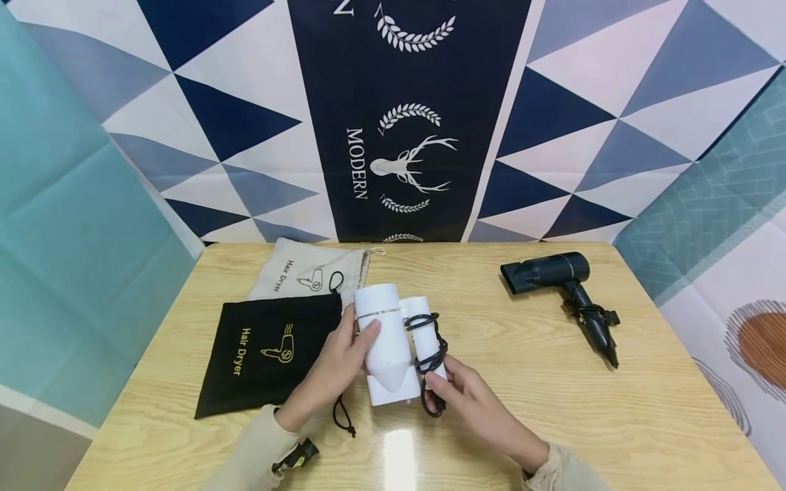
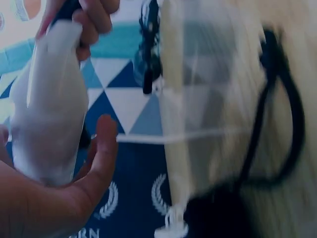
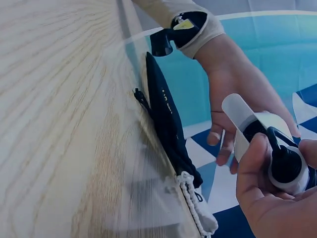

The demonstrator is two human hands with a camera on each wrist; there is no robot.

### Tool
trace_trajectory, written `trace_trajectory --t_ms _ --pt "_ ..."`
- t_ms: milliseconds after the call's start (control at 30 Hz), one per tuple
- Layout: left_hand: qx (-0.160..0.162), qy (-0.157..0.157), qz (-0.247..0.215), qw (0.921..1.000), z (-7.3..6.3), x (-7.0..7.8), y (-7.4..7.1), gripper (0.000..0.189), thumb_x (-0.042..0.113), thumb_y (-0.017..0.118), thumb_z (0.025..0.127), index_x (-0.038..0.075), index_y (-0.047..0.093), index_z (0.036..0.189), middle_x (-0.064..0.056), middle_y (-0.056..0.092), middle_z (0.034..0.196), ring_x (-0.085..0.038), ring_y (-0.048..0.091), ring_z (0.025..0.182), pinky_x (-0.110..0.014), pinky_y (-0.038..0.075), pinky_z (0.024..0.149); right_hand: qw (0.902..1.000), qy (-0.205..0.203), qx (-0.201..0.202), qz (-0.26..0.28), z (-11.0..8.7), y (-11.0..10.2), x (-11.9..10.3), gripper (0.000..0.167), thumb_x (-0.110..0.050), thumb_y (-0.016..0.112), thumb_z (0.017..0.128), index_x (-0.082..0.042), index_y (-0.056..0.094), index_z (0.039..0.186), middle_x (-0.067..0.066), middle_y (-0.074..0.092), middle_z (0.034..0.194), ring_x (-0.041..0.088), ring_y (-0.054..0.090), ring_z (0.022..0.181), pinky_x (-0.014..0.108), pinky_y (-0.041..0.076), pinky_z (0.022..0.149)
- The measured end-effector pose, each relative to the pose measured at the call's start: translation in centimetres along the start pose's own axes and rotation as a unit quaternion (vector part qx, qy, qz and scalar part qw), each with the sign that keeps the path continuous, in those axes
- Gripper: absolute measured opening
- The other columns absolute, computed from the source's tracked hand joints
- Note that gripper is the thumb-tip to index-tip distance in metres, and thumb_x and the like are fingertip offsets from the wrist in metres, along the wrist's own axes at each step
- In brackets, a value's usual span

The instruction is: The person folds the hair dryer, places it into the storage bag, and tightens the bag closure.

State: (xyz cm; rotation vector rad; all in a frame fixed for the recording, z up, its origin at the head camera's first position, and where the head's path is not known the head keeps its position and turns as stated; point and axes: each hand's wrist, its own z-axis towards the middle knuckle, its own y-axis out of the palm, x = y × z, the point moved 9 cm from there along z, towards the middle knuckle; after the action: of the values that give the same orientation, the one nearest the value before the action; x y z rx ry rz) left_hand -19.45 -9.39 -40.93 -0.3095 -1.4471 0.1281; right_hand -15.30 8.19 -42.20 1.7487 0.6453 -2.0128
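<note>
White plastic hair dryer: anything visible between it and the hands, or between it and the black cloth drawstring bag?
No obstacle at the hands: left hand and right hand hold the white plastic hair dryer. Toward the black cloth drawstring bag, the left hand intervenes, at the bag's right edge.

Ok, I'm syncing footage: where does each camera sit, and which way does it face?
Head: on the head, facing forward and down at the table and white dryer; left hand, right hand and sleeves show.
Left wrist: on that wrist, facing the white dryer; left hand close, some right hand fingers at top.
Right wrist: on that wrist, facing right hand and white dryer; left hand and one of the sleeves beyond.
Head and right wrist share the black pouch, white dryer and both hands.
</note>
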Motion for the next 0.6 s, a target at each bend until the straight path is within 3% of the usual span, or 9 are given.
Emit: trace_trajectory --t_ms 100,267,400,600 --pt "-0.007 0.003 0.024 0.9997 0.2 -0.3 -0.9 0.039 0.037 0.045 0.107 0.016 0.046 0.139 -0.009 0.064 0.096 -0.026 0.064 0.07 -0.043 0.056 0.059 1.0 0.004 0.006 0.001 0.0 -0.1 0.1 0.019 -0.009 0.042 0.107 0.008 0.05 0.105 0.014 0.059 0.078 0.012 0.059 0.071 0.027 0.051 0.067" --pt "0.034 0.029 0.076 0.9961 0.5 -0.4 -3.2 0.037 0.041 0.037 0.108 0.014 0.062 0.109 -0.01 0.063 0.082 -0.033 0.062 0.064 -0.036 0.053 0.052 0.9999 0.009 0.006 0.006 0.2 0.0 0.2 0.021 -0.011 0.042 0.107 0.009 0.05 0.104 0.009 0.059 0.079 0.01 0.058 0.071 0.027 0.051 0.066" --pt "0.053 0.023 0.111 0.9922 0.7 -1.1 -4.6 0.048 0.045 0.034 0.108 0.011 0.065 0.095 -0.012 0.063 0.081 -0.025 0.061 0.061 -0.03 0.05 0.053 0.9999 0.012 0.01 0.001 0.2 -0.1 0.3 0.021 -0.011 0.043 0.107 0.008 0.051 0.104 0.009 0.059 0.078 0.01 0.058 0.071 0.026 0.051 0.065" --pt "0.047 0.02 0.188 0.9808 1.1 -2.6 -5.5 0.043 0.036 0.036 0.109 0.01 0.066 0.095 -0.004 0.06 0.075 -0.012 0.055 0.058 -0.029 0.048 0.061 0.9997 0.022 0.013 0.002 0.2 -0.3 0.7 0.023 -0.012 0.043 0.107 0.009 0.05 0.104 0.011 0.058 0.079 0.01 0.058 0.071 0.026 0.05 0.065"
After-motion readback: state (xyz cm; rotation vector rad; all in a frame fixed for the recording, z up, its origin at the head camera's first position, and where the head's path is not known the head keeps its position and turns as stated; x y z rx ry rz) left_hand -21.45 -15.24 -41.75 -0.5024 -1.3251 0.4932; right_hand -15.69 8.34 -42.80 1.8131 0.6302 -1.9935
